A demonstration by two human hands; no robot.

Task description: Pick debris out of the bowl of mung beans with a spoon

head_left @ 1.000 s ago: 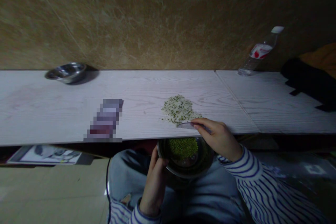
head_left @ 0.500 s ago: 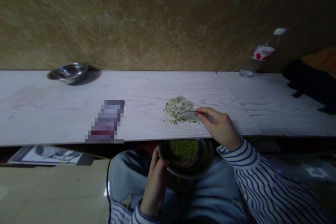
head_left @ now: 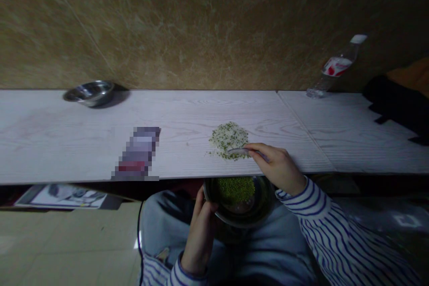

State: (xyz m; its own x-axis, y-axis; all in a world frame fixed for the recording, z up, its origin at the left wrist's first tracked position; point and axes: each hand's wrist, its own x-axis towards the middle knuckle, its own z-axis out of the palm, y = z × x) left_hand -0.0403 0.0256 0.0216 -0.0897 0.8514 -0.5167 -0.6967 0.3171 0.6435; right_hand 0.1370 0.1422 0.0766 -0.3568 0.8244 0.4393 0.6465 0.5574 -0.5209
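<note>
A loose pile of white grains mixed with green beans lies on the pale wooden table. My right hand pinches a thin, clear-looking tool, whose tip touches the front part of the pile. Under the table's front edge, my left hand grips the left rim of a metal bowl. Many green beans lie in that bowl, over my lap. What exactly the tool is cannot be made out.
Another metal bowl sits at the back left near the wall. A blurred-out flat object lies left of the pile. At the back right stand a plastic bottle and a dark item. Papers show below the table's left part.
My right hand and the tool have moved slightly left and toward the table's front edge. My left hand still holds the bowl. The view has shifted slightly.
</note>
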